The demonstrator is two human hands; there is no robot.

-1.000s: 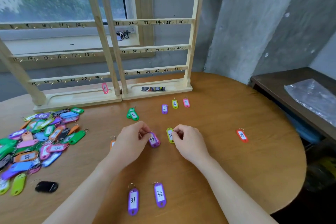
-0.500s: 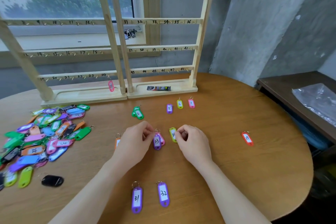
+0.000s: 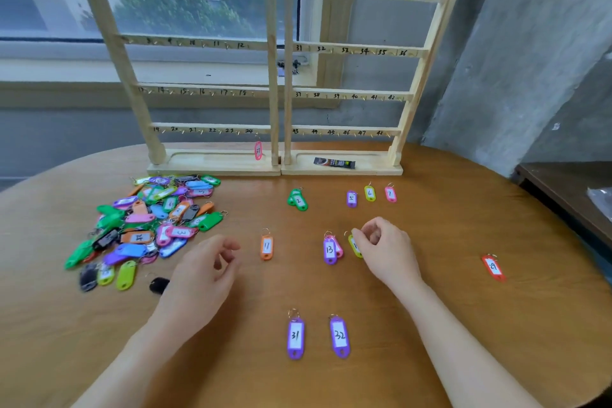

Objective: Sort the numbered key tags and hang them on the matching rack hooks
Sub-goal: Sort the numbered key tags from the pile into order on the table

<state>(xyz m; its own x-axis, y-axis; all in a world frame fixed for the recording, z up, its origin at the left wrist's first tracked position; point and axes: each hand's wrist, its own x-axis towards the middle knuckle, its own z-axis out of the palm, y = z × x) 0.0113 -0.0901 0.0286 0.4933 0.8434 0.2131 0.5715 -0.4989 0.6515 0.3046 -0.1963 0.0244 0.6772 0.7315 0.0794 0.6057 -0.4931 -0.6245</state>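
Two wooden racks (image 3: 277, 83) with numbered hooks stand at the table's back; one pink tag (image 3: 258, 150) hangs under hook 24. A pile of coloured tags (image 3: 145, 225) lies at the left. Sorted tags lie singly: green 2 (image 3: 298, 200), purple 5 (image 3: 351, 199), yellow 6 (image 3: 370, 193), pink 7 (image 3: 390, 194), orange 11 (image 3: 266, 247), purple 13 (image 3: 330, 250) over a pink tag, red 29 (image 3: 493, 267), purple 31 (image 3: 295, 337) and 32 (image 3: 339, 336). My right hand (image 3: 385, 248) pinches a yellow-green tag (image 3: 353, 246) lying on the table. My left hand (image 3: 205, 278) hovers with loosely curled fingers, holding nothing.
A black sachet (image 3: 334, 163) lies in the right rack's base tray. A small black object (image 3: 159, 285) sits by the pile, near my left hand. A dark side table (image 3: 563, 189) stands to the right, beyond the round table's edge. A window is behind the racks.
My left hand let go of the purple 13 tag and drew back to the left, uncovering the orange 11 tag. My right hand stays on the yellow-green tag. The camera shifted.
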